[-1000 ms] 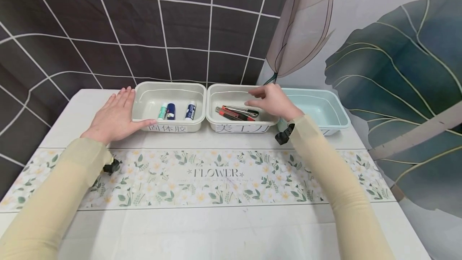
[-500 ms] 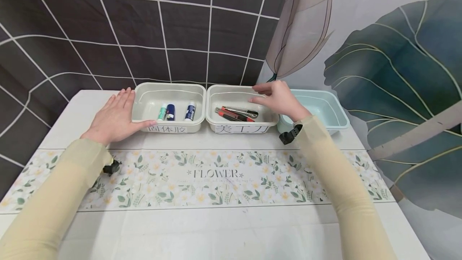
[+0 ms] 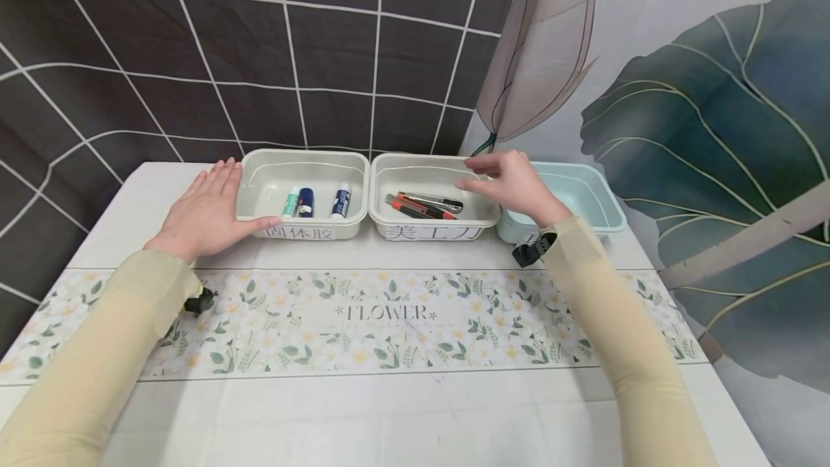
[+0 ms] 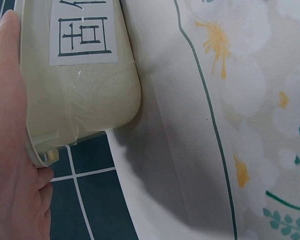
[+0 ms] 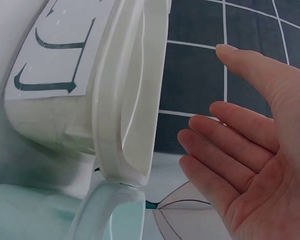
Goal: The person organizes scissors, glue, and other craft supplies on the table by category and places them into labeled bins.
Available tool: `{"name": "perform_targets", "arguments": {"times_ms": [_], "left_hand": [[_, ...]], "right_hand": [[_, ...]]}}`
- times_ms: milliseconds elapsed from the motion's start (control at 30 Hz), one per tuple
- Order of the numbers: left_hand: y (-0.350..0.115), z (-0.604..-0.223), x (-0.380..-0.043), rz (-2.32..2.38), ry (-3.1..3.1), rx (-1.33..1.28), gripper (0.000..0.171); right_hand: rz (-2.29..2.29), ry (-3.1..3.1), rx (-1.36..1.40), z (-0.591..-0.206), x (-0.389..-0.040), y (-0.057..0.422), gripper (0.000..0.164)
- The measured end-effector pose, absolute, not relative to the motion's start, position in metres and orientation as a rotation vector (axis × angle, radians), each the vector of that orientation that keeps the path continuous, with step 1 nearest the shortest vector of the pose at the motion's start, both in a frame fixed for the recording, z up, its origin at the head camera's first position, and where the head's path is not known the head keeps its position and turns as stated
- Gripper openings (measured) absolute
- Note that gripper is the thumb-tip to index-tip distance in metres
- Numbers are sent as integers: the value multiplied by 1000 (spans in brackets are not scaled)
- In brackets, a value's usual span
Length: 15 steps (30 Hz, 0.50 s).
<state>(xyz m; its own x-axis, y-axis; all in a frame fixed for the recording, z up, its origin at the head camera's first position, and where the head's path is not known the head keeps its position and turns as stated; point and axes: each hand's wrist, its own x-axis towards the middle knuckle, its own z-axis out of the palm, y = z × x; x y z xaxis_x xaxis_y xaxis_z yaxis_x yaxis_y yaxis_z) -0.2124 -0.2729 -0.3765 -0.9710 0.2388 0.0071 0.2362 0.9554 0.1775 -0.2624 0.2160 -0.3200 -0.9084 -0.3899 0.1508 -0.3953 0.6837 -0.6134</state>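
Observation:
My left hand [image 3: 202,216] rests along the left end of the left cream bin [image 3: 272,173], fingers straight, thumb on its front rim. The left wrist view shows the hand [image 4: 7,125] against that bin's [image 4: 85,107] end. Inside the bin lie a green glue stick [image 3: 291,202] and two dark blue glue sticks [image 3: 341,200]. The middle cream bin [image 3: 408,170] holds several box cutters [image 3: 421,207], red, black and silver, in a pile. Above its right end hovers my right hand [image 3: 515,184], fingers relaxed and thumb apart. Nothing is in that palm [image 5: 260,190].
A light blue bin [image 3: 586,197] stands at the right of the row, partly behind my right hand. Paper labels [image 3: 431,231] with Chinese characters mark the bin fronts. A floral runner [image 3: 389,344] crosses the white table; a dark gridded curtain [image 3: 246,42] hangs behind.
My right hand has shifted a little to the right, away from the box cutters toward the blue bin. The left hand and the bins' contents stay where they were.

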Motion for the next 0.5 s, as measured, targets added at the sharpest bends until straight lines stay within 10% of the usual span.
{"name": "perform_targets", "arguments": {"times_ms": [500], "left_hand": [[-273, -377, -212, 277, 3099, 374, 124]], "right_hand": [[992, -2874, 653, -319, -241, 230, 55]]}}
